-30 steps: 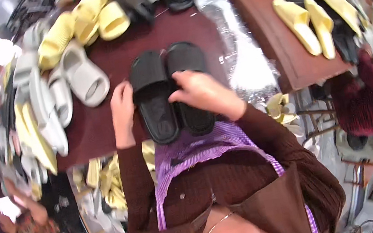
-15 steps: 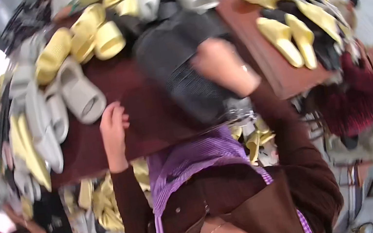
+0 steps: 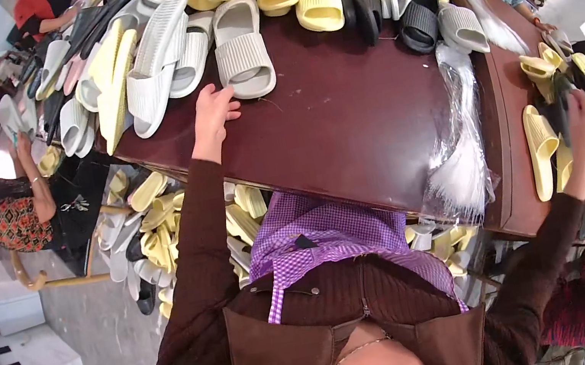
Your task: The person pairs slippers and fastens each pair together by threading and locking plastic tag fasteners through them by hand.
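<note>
My left hand [image 3: 214, 118] is open beside the toe of a grey ribbed slipper [image 3: 245, 59], fingers loosely spread. I cannot tell whether its fingertips touch the slipper. On the right, my right hand [image 3: 583, 127] reaches over a second reddish-brown tabletop to a pile of slippers. Its fingers are closed on a black slipper [image 3: 564, 94], partly hidden behind the hand. Near that hand lies a pale yellow slipper [image 3: 542, 148].
Yellow, grey and black slippers line the far edge of the dark red table [image 3: 328, 115]. A clear plastic bundle with white strands [image 3: 459, 162] lies at its right edge. More slippers [image 3: 161, 228] are heaped below. A person [image 3: 9, 199] sits at left; others work around.
My right hand has moved from the black slipper over the middle of the table to the pile at right, carrying it. My left hand stays by the grey slipper. The view has shifted.
</note>
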The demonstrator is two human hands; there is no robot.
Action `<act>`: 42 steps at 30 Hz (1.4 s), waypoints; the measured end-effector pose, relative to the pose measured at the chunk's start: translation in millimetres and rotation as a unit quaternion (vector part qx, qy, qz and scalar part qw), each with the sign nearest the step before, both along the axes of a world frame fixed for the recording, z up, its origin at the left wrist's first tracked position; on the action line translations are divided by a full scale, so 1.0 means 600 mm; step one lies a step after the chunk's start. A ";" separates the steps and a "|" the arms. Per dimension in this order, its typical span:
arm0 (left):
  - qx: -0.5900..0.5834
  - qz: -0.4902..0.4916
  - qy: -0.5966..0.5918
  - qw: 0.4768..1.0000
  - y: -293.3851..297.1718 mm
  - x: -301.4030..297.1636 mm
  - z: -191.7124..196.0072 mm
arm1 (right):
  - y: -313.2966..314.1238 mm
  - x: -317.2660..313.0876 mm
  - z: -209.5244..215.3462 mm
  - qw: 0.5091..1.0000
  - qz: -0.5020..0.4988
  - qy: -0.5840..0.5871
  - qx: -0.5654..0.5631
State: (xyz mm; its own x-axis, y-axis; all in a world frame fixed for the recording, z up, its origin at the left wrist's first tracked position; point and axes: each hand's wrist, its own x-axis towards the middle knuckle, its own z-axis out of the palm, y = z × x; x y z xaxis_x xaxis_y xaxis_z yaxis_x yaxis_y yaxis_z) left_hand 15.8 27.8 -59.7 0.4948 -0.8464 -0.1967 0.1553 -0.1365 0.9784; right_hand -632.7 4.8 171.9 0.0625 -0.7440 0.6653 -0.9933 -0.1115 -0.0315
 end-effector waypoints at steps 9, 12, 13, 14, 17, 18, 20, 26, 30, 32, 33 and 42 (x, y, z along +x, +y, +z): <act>0.057 -0.095 -0.123 0.986 -0.067 -0.050 0.007 | 0.142 0.432 -0.178 0.839 0.327 -0.328 0.286; 0.077 -0.045 -0.347 0.934 -0.075 -0.085 0.027 | 0.122 0.507 -0.253 0.734 0.372 -0.429 0.372; 0.077 -0.043 -0.347 0.934 -0.079 -0.087 0.028 | 0.119 0.527 -0.269 0.714 0.373 -0.449 0.387; 0.081 -0.042 -0.347 0.934 -0.085 -0.087 0.031 | 0.118 0.539 -0.277 0.713 0.375 -0.448 0.388; 0.091 -0.037 -0.344 0.934 -0.087 -0.078 0.027 | 0.121 0.570 -0.288 0.642 0.342 -0.499 0.471; 0.086 -0.035 -0.331 0.939 -0.084 -0.078 0.031 | 0.119 0.573 -0.295 0.642 0.341 -0.500 0.470; 0.077 -0.030 -0.302 0.950 -0.077 -0.080 0.036 | 0.113 0.577 -0.306 0.622 0.344 -0.517 0.477; -0.045 -0.114 -0.070 0.990 0.021 -0.177 0.060 | 0.106 0.585 -0.327 0.576 0.303 -0.626 0.431; -0.065 -0.072 -0.144 0.985 0.098 -0.248 0.024 | 0.114 0.580 -0.341 0.534 0.274 -0.707 0.375; -0.063 -0.170 -0.105 0.978 0.122 -0.253 0.040 | 0.129 0.552 -0.351 0.544 0.247 -0.719 0.354; -0.064 -0.214 -0.085 0.971 0.126 -0.252 0.046 | 0.134 0.539 -0.352 0.549 0.238 -0.723 0.345; -0.063 -0.144 0.032 0.987 0.059 -0.189 0.035 | 0.215 0.467 -0.315 0.736 0.287 -0.522 0.320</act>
